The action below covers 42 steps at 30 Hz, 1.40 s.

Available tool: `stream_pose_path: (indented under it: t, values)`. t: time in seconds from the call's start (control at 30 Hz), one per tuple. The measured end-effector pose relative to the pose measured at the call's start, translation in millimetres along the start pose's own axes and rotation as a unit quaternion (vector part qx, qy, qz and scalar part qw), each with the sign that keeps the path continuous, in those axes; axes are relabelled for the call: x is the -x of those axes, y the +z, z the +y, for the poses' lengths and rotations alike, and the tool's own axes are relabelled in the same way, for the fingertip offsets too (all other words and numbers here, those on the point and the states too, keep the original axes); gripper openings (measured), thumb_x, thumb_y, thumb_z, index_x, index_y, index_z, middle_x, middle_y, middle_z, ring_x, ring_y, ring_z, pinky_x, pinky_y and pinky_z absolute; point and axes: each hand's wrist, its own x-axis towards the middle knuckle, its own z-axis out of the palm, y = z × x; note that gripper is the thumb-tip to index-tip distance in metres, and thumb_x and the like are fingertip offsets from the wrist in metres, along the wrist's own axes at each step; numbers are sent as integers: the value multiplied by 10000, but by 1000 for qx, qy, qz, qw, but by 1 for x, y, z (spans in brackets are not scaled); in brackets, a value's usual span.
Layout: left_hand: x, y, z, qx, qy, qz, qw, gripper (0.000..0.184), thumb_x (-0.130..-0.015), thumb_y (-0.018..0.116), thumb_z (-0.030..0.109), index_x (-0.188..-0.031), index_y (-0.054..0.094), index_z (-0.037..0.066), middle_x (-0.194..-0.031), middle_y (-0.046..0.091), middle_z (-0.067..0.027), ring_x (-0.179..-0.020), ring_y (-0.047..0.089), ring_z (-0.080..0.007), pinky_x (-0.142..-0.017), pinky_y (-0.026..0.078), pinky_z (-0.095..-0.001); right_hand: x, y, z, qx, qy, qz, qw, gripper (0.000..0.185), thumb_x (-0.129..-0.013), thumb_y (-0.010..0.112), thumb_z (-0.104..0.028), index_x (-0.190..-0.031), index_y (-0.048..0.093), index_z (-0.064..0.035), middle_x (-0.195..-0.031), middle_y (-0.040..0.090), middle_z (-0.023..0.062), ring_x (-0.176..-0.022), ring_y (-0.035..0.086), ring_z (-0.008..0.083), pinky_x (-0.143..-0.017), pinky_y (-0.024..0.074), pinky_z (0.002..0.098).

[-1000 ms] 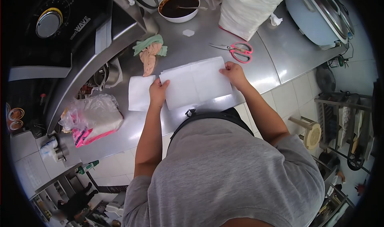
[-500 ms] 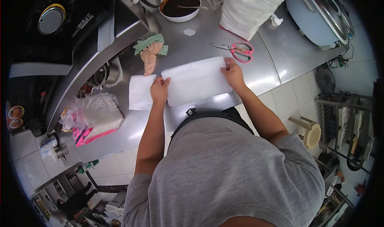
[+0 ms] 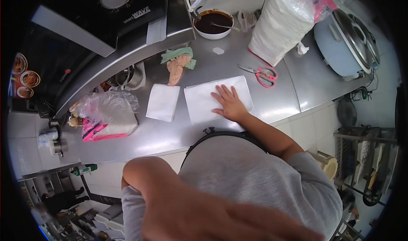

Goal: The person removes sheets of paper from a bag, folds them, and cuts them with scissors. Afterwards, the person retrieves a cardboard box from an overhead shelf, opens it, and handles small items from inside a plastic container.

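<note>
My right hand (image 3: 230,104) lies flat with fingers spread on a stack of white paper sheets (image 3: 198,97) on the steel counter. My left hand (image 3: 221,219) is raised close to the camera, in front of my shirt; it is slightly blurred. Its fingers stretch to the right, and nothing shows in them. Left of the stack, apart from it, lies a smaller stack of white sheets (image 3: 162,103). Beyond the sheets are pink-handled scissors (image 3: 264,75), lying with their blades apart, and a crumpled green and peach cloth (image 3: 177,64).
A white bowl of dark sauce (image 3: 213,33) with a spoon stands at the back, near a big bag of white contents (image 3: 278,28). A large lidded cooker (image 3: 340,45) is at right. A plastic bag (image 3: 112,126) and a black oven (image 3: 85,41) are at left.
My left hand has let go of the white sheets and risen towards the camera. My right hand has moved from the stack's right edge to lie flat on top of it.
</note>
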Motion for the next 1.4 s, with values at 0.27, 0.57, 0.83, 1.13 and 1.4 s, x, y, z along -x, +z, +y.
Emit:
stream_pose_path:
  t: [0.27, 0.57, 0.83, 1.13, 1.4]
  values:
    - [0, 10, -32, 40, 160, -34, 986, 287, -952, 474, 167, -1104, 610, -35, -1203, 537, -253, -881, 643, -348, -766, 548, -398, 17, 4, 6, 29, 28, 16, 999, 693, -859, 542, -532, -1391, 411, -108, -1483, 312, 170, -1394, 241, 353, -1119, 160, 563]
    - [-9, 24, -33, -75, 329, 24, 941, 266, -978, 435, 95, -1099, 669, 131, -1334, 421, -318, -965, 640, -419, -877, 532, -411, 12, 0, -2, 25, 22, 21, 999, 680, -848, 578, -501, -1377, 427, -102, -1480, 313, 169, -1386, 253, 362, -1110, 172, 571]
    - [20, -31, -34, -232, 78, 34, 969, 190, -809, 518, 79, -946, 565, -44, -893, 596, -154, -811, 586, -292, -800, 449, -381, 10, 13, 5, 48, 11, 21, 999, 661, -866, 560, -486, -1399, 409, -124, -1485, 308, 157, -1397, 233, 351, -1119, 153, 564]
    - [249, -252, -84, -793, -353, 346, 355, 245, -758, 704, 169, -952, 622, 45, -994, 604, -148, -1034, 535, -342, -893, 446, -434, 11, 3, 0, 32, 6, 18, 999, 671, -868, 535, -526, -1403, 410, -139, -1488, 304, 148, -1399, 232, 330, -1126, 148, 551]
    - [271, -276, -64, -667, -324, 516, 429, 137, -779, 694, 134, -823, 719, 6, -724, 666, -160, -639, 619, -313, -642, 479, -376, 13, 3, -2, 32, 5, 6, 999, 663, -880, 518, -526, -1405, 407, -136, -1490, 303, 148, -1404, 223, 328, -1130, 133, 546]
